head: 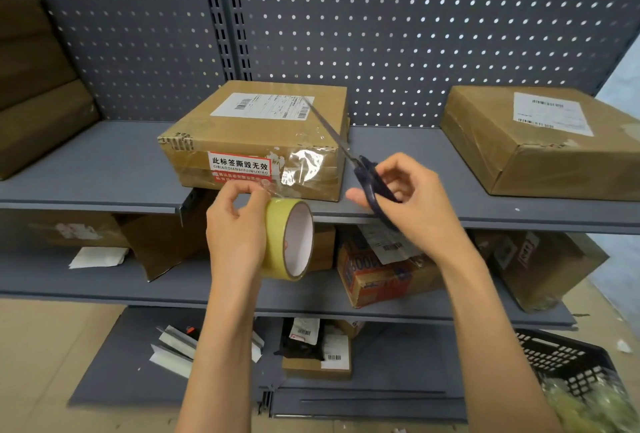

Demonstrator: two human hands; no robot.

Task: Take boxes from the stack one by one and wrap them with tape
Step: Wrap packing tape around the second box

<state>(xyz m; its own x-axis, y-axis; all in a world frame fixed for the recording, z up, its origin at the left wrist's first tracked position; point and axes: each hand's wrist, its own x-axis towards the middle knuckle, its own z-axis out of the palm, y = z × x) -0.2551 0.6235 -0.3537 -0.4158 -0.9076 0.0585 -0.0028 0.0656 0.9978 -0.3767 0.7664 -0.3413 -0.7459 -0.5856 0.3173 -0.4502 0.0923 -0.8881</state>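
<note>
Fingers of left hand (232, 231) curl round tape roll (289, 239); right hand (412, 204), at 3 o'clock, grips scissors (372, 186) before taped box (259, 136).

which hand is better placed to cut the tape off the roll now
Right. The right hand already grips the scissors, blades pointing over the box. The left hand holds the tape roll and pinches its loose end.
</note>
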